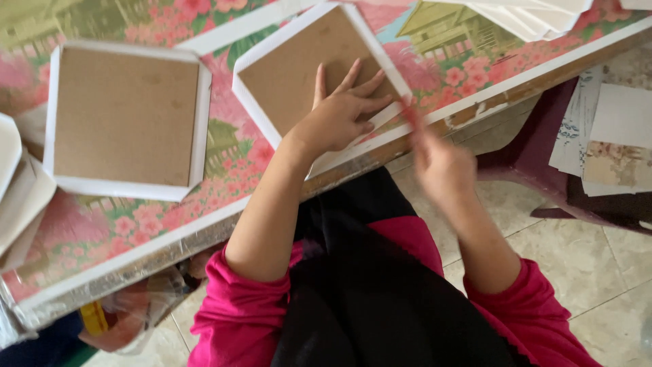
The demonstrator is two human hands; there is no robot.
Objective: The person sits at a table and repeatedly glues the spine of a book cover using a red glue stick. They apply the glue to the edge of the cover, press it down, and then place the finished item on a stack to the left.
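**Left hand flat on a cardboard square**

Head view: the left hand [337,117] lies flat on a brown cardboard square [299,68], fingers [353,73] spread apart and pressing it down. The square has white paper folded round its edges and sits tilted near the table [224,224] edge. The right hand [441,170] is blurred at the square's lower corner; its fingers cannot be told. A second, similar square [125,115] lies well to the left.

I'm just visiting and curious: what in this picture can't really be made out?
- Right hand: motion-blurred in the head view, so its fingers and any hold are unclear.
- Brown square board: partly covered by the left hand.
- White sheets: cut off by the top edge.
- Papers on the dark stool: cut off at the right.
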